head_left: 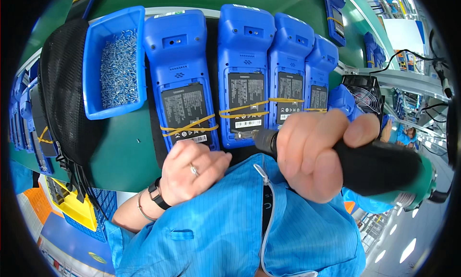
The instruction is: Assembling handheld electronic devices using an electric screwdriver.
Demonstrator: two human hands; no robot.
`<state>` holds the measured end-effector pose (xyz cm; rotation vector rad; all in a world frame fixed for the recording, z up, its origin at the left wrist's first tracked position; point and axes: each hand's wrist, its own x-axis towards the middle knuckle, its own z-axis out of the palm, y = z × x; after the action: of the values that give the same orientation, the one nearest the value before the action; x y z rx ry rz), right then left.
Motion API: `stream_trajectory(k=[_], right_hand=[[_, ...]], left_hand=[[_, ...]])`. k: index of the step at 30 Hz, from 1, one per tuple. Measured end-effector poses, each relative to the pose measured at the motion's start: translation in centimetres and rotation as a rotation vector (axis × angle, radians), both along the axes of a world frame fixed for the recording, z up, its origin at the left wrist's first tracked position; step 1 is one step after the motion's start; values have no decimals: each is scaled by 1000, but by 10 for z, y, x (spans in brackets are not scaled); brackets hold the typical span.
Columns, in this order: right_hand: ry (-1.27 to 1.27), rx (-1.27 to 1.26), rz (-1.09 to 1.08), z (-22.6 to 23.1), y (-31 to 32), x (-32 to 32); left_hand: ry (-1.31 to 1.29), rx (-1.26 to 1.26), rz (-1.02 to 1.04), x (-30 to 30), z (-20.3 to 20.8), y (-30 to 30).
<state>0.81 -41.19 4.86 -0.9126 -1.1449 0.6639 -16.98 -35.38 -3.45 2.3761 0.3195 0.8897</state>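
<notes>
Electronics assembly workshop, green workbench point(120, 157), power screwdriver point(384, 170), blue tray point(115, 113) of screws point(119, 70), row of identical blue devices point(246, 61)

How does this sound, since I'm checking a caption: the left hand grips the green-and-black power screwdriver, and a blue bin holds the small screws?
One slip: in the head view, the right hand grips the green-and-black power screwdriver, not the left hand. A blue bin holds the small screws, as stated.
</notes>
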Motion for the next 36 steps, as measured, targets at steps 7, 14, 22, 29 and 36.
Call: stream_trajectory(k=[7,14,22,29,36], right_hand=[[-60,-13,199,-7,-17,2],[-132,-101,143,-7,-22,-8],[-189,-65,134,-12,-20,-12],[-220,48,173,-18,-12,-19],[-297,-125,128,-13,-12,-19]], left_hand=[[151,157,-117,-6,5,-12],[193,244,-82,-10,-2,-20],[180,198,-101,-12,-3,-20],[146,129,-70,-8,2,-17],[95,86,-95,-10,-1,-19]])
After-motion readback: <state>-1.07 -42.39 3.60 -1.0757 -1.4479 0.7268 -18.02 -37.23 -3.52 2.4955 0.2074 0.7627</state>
